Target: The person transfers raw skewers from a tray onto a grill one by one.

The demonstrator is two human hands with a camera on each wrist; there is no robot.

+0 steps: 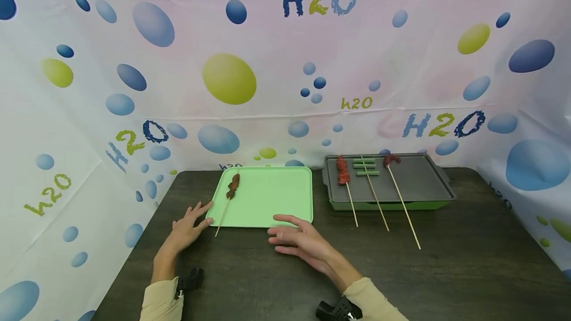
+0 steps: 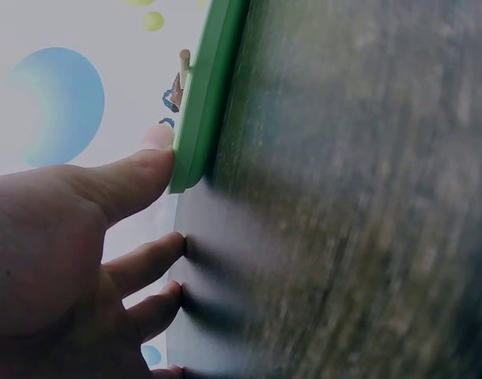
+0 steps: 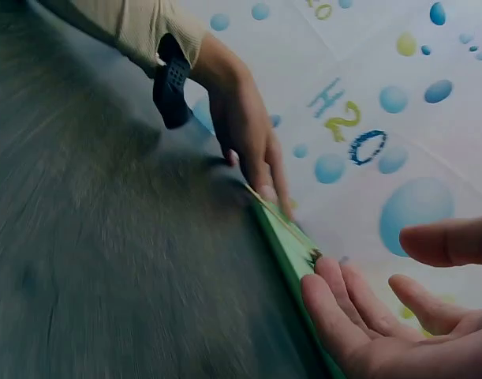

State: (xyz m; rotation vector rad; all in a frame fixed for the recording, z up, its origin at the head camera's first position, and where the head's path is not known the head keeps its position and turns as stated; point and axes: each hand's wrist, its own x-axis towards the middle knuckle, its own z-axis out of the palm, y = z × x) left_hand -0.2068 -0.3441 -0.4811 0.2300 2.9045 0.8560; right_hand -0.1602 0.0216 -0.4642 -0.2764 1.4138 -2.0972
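Note:
A light green tray (image 1: 272, 197) lies on the table with one skewer of brown meat (image 1: 233, 186) near its left side, the stick poking over the front rim. My left hand (image 1: 187, 229) is at the tray's left front corner; in the left wrist view its thumb (image 2: 142, 178) touches the rim while the other fingers reach down to the table. My right hand (image 1: 305, 244) hovers by the tray's front right corner, fingers spread and loosely bent, holding nothing. To the right, a grey grill pan (image 1: 419, 177) on a green base bears three skewers.
On the pan lie a red meat skewer (image 1: 343, 171), a skewer of green pieces (image 1: 367, 166) and a skewer with a curled reddish-brown piece (image 1: 391, 160). Their sticks overhang the pan's front edge. Behind the dark table (image 1: 276, 286) hangs a bubble-printed curtain (image 1: 276, 88).

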